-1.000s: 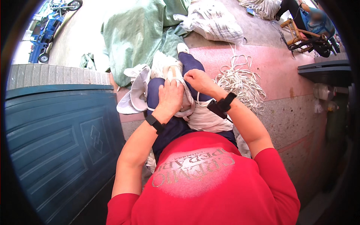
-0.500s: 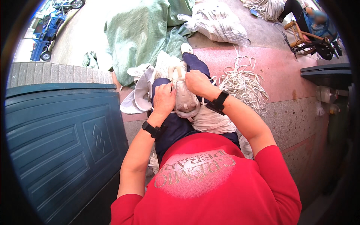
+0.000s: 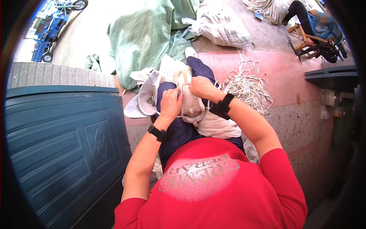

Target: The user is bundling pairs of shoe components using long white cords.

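On my lap lies a pale beige-white shoe (image 3: 191,102), its rounded end toward me. My left hand (image 3: 171,102) is closed at its left edge, thumb and fingers pinched against the opening. Over the opposite edge, my right hand (image 3: 204,87) is closed in a fist-like pinch; what its fingertips hold is hidden. A white lace (image 3: 217,84) loops out beside the right hand. To the left of my knee rest white shoe pieces (image 3: 148,93). Below the shoe, a bundle of white laces (image 3: 219,124) lies across my right thigh.
A loose heap of white laces (image 3: 248,89) lies on the floor at right. Ahead are a green tarp (image 3: 139,36) and a filled clear plastic bag (image 3: 223,26). A blue panelled door (image 3: 65,145) stands at left. Another person (image 3: 324,28) sits far right near a wooden frame (image 3: 303,40).
My left hand has shifted slightly right, closer to the shoe's opening. My right hand stays at the right edge, a little lower in view. The whole view has moved slightly.
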`<action>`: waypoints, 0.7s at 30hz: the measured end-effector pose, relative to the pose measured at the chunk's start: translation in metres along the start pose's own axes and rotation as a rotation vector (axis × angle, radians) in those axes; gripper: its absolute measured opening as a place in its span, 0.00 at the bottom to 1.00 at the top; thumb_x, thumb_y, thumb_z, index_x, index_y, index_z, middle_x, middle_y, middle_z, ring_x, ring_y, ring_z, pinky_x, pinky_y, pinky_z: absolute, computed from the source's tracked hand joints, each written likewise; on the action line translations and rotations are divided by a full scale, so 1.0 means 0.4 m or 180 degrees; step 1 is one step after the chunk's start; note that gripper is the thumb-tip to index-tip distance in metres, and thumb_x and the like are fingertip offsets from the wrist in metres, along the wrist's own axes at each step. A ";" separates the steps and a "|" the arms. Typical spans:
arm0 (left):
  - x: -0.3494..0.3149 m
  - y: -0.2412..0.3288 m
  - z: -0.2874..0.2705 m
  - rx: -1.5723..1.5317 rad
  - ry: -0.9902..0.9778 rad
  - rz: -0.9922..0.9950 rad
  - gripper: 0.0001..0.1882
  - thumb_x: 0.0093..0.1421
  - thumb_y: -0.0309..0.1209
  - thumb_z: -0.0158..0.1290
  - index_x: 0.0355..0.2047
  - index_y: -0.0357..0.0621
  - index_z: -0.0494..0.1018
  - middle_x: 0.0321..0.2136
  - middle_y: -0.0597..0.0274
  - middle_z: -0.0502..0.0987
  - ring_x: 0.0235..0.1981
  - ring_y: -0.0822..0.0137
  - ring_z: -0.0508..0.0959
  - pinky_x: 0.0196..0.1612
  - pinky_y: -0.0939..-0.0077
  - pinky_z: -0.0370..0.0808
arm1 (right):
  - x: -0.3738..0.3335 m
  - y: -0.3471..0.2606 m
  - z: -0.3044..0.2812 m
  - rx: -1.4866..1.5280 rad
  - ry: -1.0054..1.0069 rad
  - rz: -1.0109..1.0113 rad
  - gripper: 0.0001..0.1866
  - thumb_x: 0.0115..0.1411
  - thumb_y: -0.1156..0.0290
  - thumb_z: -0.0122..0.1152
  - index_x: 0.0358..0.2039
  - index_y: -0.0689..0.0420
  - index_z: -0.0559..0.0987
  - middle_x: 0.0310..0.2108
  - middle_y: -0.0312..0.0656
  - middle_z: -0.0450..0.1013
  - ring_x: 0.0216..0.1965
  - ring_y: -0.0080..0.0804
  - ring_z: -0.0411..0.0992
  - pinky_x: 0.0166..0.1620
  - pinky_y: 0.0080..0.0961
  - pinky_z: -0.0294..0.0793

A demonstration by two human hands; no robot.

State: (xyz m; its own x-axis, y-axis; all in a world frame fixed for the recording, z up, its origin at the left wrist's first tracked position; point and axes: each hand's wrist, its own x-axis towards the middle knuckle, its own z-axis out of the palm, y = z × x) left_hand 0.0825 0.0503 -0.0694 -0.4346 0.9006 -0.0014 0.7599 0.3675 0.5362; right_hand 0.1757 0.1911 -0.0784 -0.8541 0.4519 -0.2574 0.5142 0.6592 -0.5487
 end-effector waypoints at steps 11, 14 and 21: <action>0.002 -0.008 0.006 0.0124 0.0099 0.0219 0.13 0.49 0.32 0.51 0.34 0.39 0.71 0.31 0.52 0.72 0.36 0.54 0.69 0.40 0.65 0.68 | 0.008 0.027 -0.005 0.0598 -0.0083 -0.0049 0.15 0.50 0.69 0.43 0.20 0.67 0.74 0.24 0.59 0.70 0.31 0.52 0.70 0.36 0.41 0.68; 0.000 -0.003 0.007 0.0060 0.0091 0.0185 0.13 0.49 0.32 0.51 0.34 0.38 0.71 0.31 0.53 0.72 0.36 0.54 0.69 0.40 0.65 0.68 | 0.001 0.021 0.001 0.0370 -0.0091 0.0102 0.14 0.50 0.69 0.42 0.21 0.66 0.74 0.24 0.58 0.71 0.31 0.52 0.70 0.36 0.41 0.68; 0.007 -0.009 0.000 -0.0061 0.0080 0.0146 0.13 0.49 0.32 0.52 0.34 0.38 0.71 0.31 0.53 0.72 0.36 0.55 0.70 0.40 0.66 0.68 | 0.018 0.024 -0.004 0.1026 0.0010 0.0251 0.13 0.48 0.71 0.46 0.21 0.66 0.76 0.24 0.59 0.71 0.31 0.51 0.72 0.36 0.38 0.71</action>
State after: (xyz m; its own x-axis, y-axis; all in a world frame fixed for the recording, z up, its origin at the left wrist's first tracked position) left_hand 0.0787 0.0516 -0.0713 -0.4118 0.9102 0.0445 0.7699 0.3213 0.5514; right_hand 0.1746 0.2017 -0.0841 -0.8122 0.4961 -0.3070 0.5270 0.3982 -0.7508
